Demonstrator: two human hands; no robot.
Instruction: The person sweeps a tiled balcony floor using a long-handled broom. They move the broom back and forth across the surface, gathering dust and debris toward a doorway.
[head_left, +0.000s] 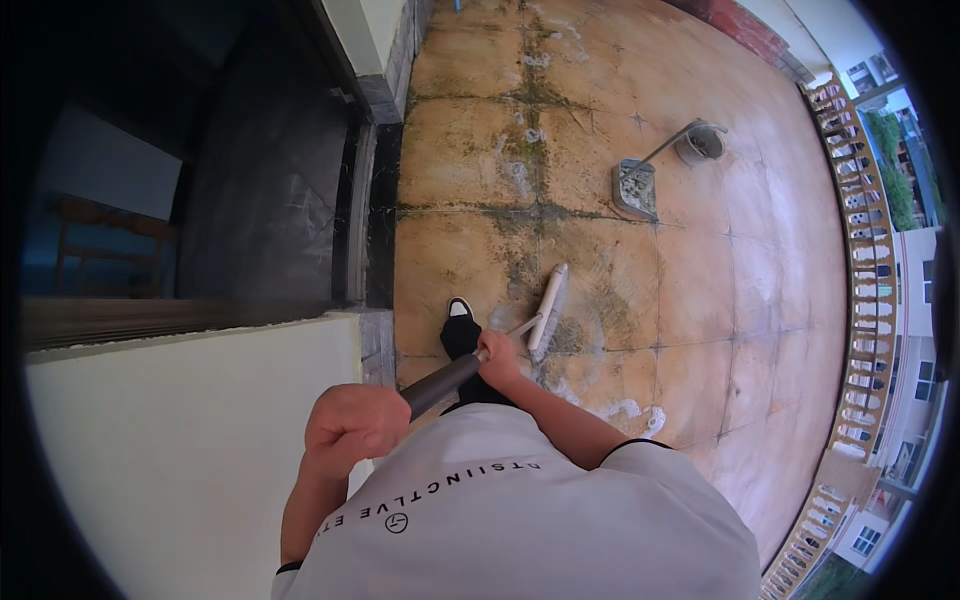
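Note:
A long-handled floor brush (546, 307) with a pale head and bristles rests on the stained tan floor tiles (465, 247). Its pole runs back towards my body. My left hand (358, 421) is closed round the thick dark grip at the upper end of the pole. Lower down, near my waist, my right hand (498, 357) holds the thinner metal part. Dark grime lies along the tile joints around the brush head. White foam (654, 421) lies in patches on the floor, to the right of my right forearm and farther ahead.
Ahead to the right, a long-handled dustpan (636, 187) holds debris, its handle reaching a grey bucket (702, 144). A balustrade (870, 300) borders the right side. At left are a doorway with a dark stone sill (381, 217) and a pale wall (195, 435). My shoe (460, 307) is near the brush.

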